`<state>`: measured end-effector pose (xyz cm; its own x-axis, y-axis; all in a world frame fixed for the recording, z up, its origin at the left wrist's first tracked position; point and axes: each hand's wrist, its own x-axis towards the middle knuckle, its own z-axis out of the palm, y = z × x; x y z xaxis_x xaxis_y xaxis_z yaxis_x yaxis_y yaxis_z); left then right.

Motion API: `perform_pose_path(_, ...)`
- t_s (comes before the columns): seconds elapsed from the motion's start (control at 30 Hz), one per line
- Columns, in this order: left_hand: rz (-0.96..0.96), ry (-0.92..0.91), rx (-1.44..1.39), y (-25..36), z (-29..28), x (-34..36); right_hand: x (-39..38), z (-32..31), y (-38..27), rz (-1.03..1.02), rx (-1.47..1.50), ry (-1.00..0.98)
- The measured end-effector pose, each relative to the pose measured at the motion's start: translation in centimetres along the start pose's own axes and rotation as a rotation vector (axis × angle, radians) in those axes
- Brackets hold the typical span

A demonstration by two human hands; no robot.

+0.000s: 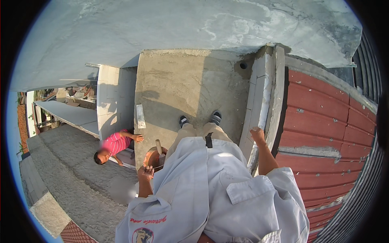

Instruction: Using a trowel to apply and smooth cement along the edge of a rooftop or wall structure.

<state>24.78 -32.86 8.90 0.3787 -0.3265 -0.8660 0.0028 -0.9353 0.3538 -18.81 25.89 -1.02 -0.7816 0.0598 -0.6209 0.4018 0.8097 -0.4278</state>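
Observation:
My left hand (146, 174) is closed at the lower left, beside an orange-brown bucket (150, 157). A thin wire, seemingly the bucket's handle, runs from its fingers across the rim. A tool with a pale handle (158, 146) stands tilted in the bucket; its lower part is partly hidden. On my right, my right hand (257, 134) is curled closed above the low block wall (253, 97), with nothing visible in it. Whether it touches the wall I cannot tell. A pale flat rectangular piece (140, 116) lies at the slab's left edge.
I stand on a concrete slab (174, 77) with a dark round hole (243, 65) at its far right. A drop lies left, where a person in a striped pink shirt (117, 142) reaches onto the slab edge. Red metal roofing (316, 109) lies beyond the right wall.

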Motion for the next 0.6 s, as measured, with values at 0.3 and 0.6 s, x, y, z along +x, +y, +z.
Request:
perform_pose_path(0.3,-0.025,-0.38,0.068,9.3,5.2,7.7,-11.8,4.5,-3.2,0.248,0.151,-0.088)
perform_pose_path(0.6,0.068,-0.44,0.294,18.3,14.5,7.0,-16.2,4.6,-4.9,0.251,0.325,0.18)
